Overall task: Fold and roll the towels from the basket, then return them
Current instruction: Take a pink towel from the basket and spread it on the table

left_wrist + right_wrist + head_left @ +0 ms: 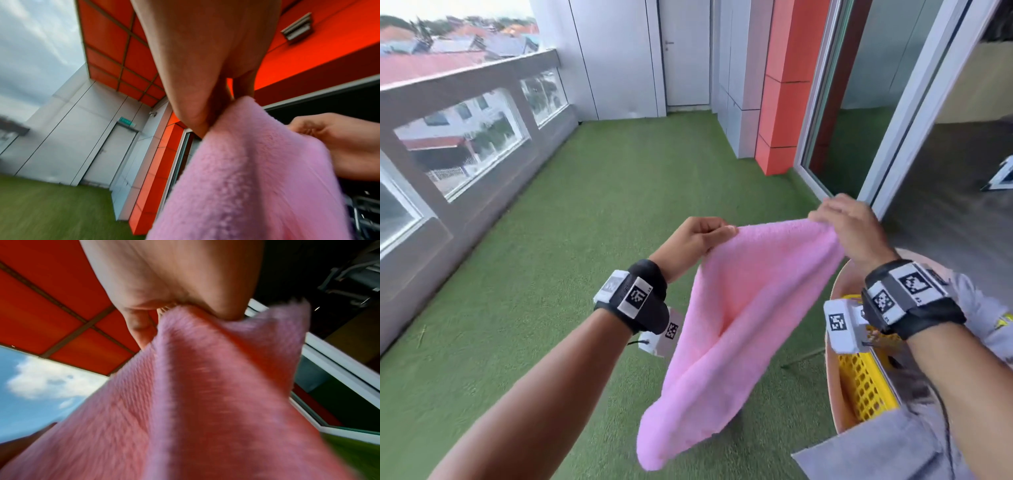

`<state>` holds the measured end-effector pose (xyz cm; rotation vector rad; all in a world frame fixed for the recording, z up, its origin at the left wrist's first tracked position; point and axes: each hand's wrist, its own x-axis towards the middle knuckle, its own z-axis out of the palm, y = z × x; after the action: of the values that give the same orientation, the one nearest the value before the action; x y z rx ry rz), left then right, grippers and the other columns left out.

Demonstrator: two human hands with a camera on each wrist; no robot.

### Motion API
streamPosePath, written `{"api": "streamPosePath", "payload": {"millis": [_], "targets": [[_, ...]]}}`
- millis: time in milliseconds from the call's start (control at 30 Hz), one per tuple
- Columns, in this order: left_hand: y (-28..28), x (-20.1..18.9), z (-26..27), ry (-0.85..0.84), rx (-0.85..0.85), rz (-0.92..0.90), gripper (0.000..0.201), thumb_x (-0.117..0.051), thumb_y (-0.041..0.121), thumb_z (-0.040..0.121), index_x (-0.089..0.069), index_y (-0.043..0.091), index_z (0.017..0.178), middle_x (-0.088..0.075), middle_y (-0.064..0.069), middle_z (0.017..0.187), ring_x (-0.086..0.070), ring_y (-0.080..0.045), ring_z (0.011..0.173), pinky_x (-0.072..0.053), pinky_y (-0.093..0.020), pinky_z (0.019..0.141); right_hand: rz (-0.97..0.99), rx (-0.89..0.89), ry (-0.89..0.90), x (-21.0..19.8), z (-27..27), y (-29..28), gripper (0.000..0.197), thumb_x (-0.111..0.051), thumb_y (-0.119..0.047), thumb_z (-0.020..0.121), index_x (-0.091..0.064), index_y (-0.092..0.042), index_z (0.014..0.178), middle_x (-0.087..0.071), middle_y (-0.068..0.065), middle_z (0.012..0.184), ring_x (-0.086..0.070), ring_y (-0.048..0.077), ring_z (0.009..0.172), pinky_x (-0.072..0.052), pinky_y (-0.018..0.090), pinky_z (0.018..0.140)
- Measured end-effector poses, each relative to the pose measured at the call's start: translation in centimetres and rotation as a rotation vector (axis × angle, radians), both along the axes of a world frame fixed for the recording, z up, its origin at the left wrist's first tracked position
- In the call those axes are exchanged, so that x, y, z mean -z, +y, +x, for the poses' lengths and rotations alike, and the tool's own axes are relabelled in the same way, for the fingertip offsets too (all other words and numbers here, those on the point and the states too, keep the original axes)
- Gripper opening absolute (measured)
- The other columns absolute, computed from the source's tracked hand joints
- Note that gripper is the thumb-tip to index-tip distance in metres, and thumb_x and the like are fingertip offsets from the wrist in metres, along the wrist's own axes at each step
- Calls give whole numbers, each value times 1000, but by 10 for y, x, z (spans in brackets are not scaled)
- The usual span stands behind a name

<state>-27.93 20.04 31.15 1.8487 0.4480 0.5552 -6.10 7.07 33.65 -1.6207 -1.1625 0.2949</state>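
Note:
A pink towel (736, 329) hangs in the air in front of me, held up by its top edge. My left hand (705, 236) pinches the left top corner, and my right hand (849, 226) pinches the right top corner. The cloth sags in loose folds down to a rounded bottom end. The left wrist view shows the left hand (205, 104) gripping the pink towel (257, 178), with the right hand (337, 142) at its far corner. Seen from the right wrist, the right hand (180, 301) clamps a bunched corner of the towel (195, 394). A yellow slotted basket (866, 387) sits lower right, under my right forearm.
The basket rests on a round peach table (835, 394) at the lower right. Green artificial turf (551, 274) covers the balcony floor. A grey parapet with glass panes (465, 137) runs along the left. An orange column (784, 102) and sliding glass doors (876, 102) stand on the right.

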Motion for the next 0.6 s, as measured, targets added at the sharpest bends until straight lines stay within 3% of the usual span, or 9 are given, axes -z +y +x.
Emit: {"api": "streamPosePath", "payload": {"millis": [67, 133, 200, 267, 333, 433, 500, 567, 600], "targets": [[-2, -7, 9, -21, -62, 95, 38, -55, 23, 96, -47, -6, 73, -36, -8, 67, -31, -18, 60, -25, -31, 56, -134, -179, 110, 20, -18, -1, 22, -58, -30, 78, -63, -9, 75, -61, 3, 86, -55, 12, 87, -39, 29, 85], [-11, -15, 22, 8, -52, 209, 29, -54, 18, 96, -56, 4, 70, -38, -4, 63, -32, -13, 55, -25, -26, 52, -246, -351, 232, 33, -42, 0, 33, -60, -39, 86, -66, -8, 94, -65, -2, 91, -58, 8, 86, -42, 22, 79], [-18, -15, 29, 33, -20, 211, 27, -55, 19, 96, -61, 5, 73, -43, -3, 63, -34, -11, 56, -28, -25, 51, -201, -400, 262, 35, -53, 1, 32, -60, -33, 92, -63, -2, 85, -56, -2, 75, -50, 6, 70, -35, 19, 64], [-21, -9, 25, 32, 7, 106, 36, -54, 22, 97, -54, -8, 76, -40, -7, 67, -33, -14, 59, -27, -28, 52, -136, -400, 212, 26, -45, 0, 41, -60, -33, 91, -56, 6, 78, -45, 5, 74, -40, 15, 70, -31, 29, 66], [-22, -1, 16, 51, 63, 15, 44, -54, 30, 96, -50, -10, 79, -42, -9, 72, -35, -20, 64, -26, -33, 55, -49, -346, 196, 14, -33, -6, 53, -61, -39, 88, -50, 12, 79, -43, 7, 76, -38, 19, 73, -29, 36, 72], [-24, 4, 4, 73, 77, -15, 41, -55, 33, 96, -50, -1, 74, -41, -9, 71, -34, -22, 62, -26, -31, 54, 83, -193, 326, 7, -19, -11, 36, -66, -34, 82, -59, -1, 68, -49, 7, 70, -45, 20, 73, -31, 39, 78], [-22, 0, 3, 52, 9, 7, 34, -55, 28, 97, -49, 8, 70, -37, -8, 67, -32, -19, 57, -24, -28, 50, 89, -138, 323, 11, -26, -11, 20, -63, -27, 79, -66, -11, 68, -58, -2, 69, -52, 17, 74, -35, 37, 79], [-21, -7, 8, 25, -35, 64, 33, -54, 23, 97, -50, 3, 71, -36, -7, 65, -30, -16, 54, -23, -26, 48, -73, -255, 243, 21, -49, -9, 19, -62, -28, 88, -68, -14, 78, -66, -5, 76, -59, 10, 76, -40, 29, 77], [-22, -10, 12, 25, -25, 87, 34, -54, 21, 98, -51, -2, 73, -37, -7, 65, -30, -15, 53, -23, -26, 47, -163, -324, 208, 24, -61, -10, 24, -62, -33, 90, -64, -15, 75, -62, -4, 72, -57, 9, 69, -39, 26, 71]]}}
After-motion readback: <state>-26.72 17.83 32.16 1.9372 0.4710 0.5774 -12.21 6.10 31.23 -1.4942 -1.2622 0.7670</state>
